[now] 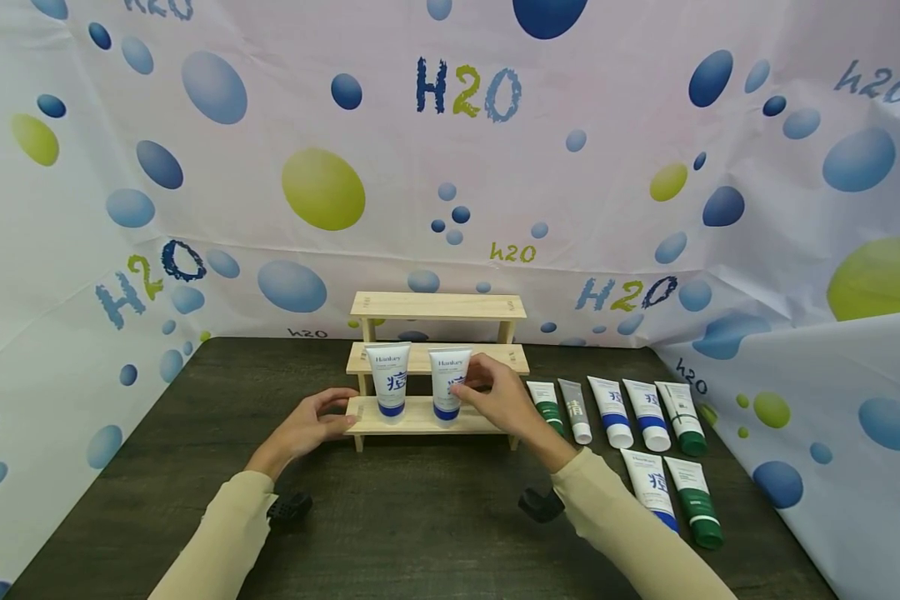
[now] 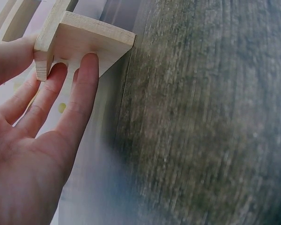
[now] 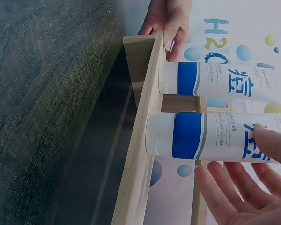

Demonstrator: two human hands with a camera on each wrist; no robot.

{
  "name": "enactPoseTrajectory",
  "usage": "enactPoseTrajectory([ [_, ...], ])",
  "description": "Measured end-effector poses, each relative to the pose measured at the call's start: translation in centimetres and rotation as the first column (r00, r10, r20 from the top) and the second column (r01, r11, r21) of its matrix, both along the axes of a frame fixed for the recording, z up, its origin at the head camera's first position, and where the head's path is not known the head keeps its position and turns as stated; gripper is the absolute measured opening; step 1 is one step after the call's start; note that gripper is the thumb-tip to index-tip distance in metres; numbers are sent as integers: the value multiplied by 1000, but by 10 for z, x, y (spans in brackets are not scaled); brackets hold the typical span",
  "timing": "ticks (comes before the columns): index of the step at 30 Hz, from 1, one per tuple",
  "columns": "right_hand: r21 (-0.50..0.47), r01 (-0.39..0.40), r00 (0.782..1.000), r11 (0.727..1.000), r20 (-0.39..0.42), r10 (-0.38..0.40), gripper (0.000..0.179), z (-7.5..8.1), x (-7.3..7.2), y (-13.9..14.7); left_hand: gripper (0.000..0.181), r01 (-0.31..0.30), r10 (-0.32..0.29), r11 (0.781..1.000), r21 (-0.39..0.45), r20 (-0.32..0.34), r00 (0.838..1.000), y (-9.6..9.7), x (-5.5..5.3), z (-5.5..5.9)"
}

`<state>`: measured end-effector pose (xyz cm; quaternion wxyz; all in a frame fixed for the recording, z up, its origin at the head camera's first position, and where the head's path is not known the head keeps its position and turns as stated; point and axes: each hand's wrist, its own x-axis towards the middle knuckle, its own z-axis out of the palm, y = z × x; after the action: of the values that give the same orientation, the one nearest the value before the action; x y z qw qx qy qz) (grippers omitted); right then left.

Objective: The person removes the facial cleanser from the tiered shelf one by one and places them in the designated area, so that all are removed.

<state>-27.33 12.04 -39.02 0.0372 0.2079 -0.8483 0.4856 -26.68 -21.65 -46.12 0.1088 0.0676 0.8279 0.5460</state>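
Note:
A three-tier wooden rack (image 1: 439,307) stands at the back of the table. My left hand (image 1: 317,427) holds the left end of its lowest shelf (image 3: 139,140), thumb on one side of the board and fingers on the other. On that shelf, a white cleanser tube (image 1: 446,375) with a blue band stands upright on its cap. My right hand (image 1: 501,398) pinches this tube from the right, the thumb across its printed front and the fingers behind. A matching white tube (image 1: 388,371) stands upright to its left, apart from both hands.
Right of the rack lie several tubes in a row, including a slim grey tube (image 1: 574,410) and a green-capped tube (image 1: 681,417). Nearer the front lie a blue-banded tube (image 1: 648,483) and a green one (image 1: 694,502). A patterned sheet (image 1: 450,167) hangs behind the dark table (image 1: 390,525).

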Motion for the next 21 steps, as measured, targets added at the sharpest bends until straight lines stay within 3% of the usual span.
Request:
enactPoseTrajectory([
  [9,0,19,1000,1000,-23,-19,26,0,1,0,61,11,-11,1000,10,-8,1000,0,0,-1],
  [21,32,-22,999,999,-34,24,25,6,5,5,61,29,-28,999,34,-26,999,-2,-1,-3],
])
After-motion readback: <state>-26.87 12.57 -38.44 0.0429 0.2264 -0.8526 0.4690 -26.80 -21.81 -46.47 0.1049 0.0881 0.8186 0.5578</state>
